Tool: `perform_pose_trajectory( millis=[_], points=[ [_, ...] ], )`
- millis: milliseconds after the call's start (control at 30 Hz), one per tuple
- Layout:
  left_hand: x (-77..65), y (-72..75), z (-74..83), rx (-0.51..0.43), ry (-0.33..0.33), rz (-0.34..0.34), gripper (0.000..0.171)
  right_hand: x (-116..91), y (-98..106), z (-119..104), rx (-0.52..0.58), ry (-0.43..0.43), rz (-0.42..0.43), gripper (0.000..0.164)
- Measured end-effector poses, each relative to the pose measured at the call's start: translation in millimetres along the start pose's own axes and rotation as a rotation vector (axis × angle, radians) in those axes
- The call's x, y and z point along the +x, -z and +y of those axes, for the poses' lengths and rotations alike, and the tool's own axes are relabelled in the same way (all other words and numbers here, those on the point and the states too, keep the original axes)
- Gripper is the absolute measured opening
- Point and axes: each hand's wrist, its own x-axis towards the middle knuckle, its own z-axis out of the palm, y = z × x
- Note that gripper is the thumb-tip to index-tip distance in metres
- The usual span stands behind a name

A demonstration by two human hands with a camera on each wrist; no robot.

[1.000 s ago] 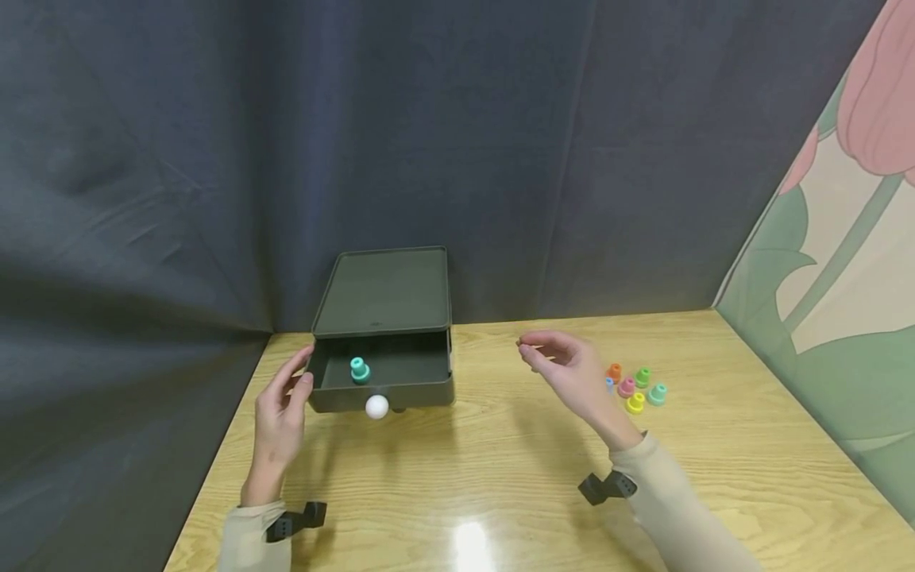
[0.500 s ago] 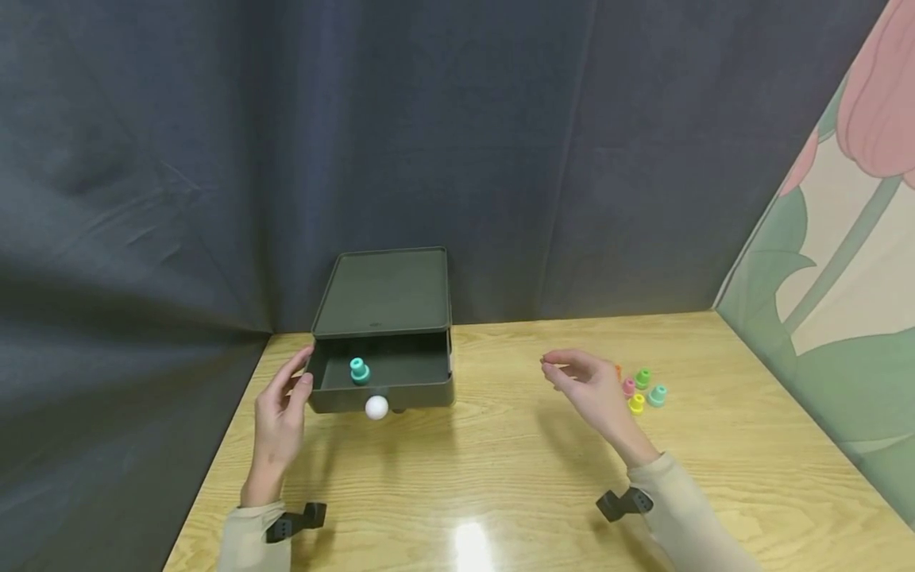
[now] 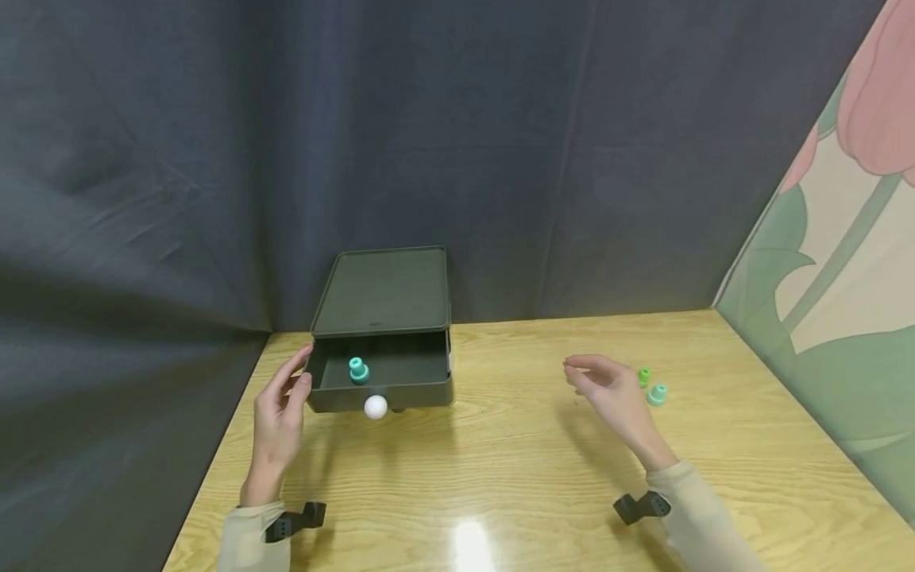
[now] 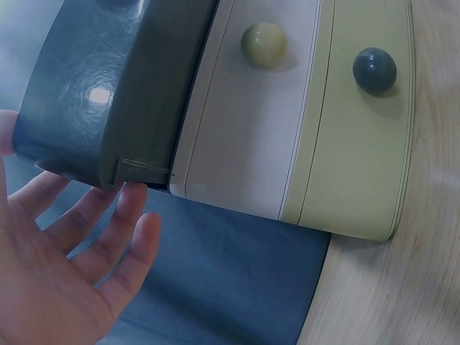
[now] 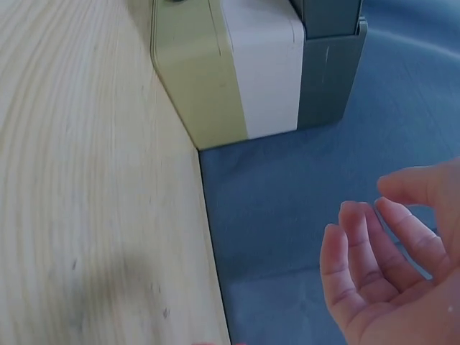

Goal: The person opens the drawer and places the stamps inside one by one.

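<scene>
A small cabinet with stacked drawers stands against the curtain, its dark green top drawer (image 3: 422, 395) pulled out. Inside that drawer a turquoise stepped peg (image 3: 359, 371) stands upright; a round white knob (image 3: 376, 407) is on its front. My left hand (image 3: 277, 429) is at the drawer's left side, thumb and fingertips touching its wall. In the left wrist view, the fingers (image 4: 129, 205) reach to the drawer's side edge. My right hand (image 3: 615, 397) hovers above the table to the right, fingers bent and thumb apart from them, with nothing held.
Beyond my right hand stand a green peg (image 3: 644, 376) and a pale turquoise peg (image 3: 658, 395); other pegs are hidden behind the hand. Below the open drawer are a white drawer (image 4: 244, 122) and a yellow-green drawer (image 4: 352, 151). A dark curtain (image 3: 500, 159) closes the back.
My right hand has moved right, away from the drawer, and now covers the orange, pink, yellow and blue pegs. My left hand and the drawer have stayed in place.
</scene>
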Motion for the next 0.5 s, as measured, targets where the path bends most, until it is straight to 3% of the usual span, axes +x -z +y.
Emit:
perform_pose_trajectory(
  millis=[500],
  points=[
    [-0.8, 0.4, 0.4, 0.009, -0.002, 0.011, 0.04, 2.2, 33.2, 33.5, -0.072, -0.093, 0.034, 0.047]
  ],
)
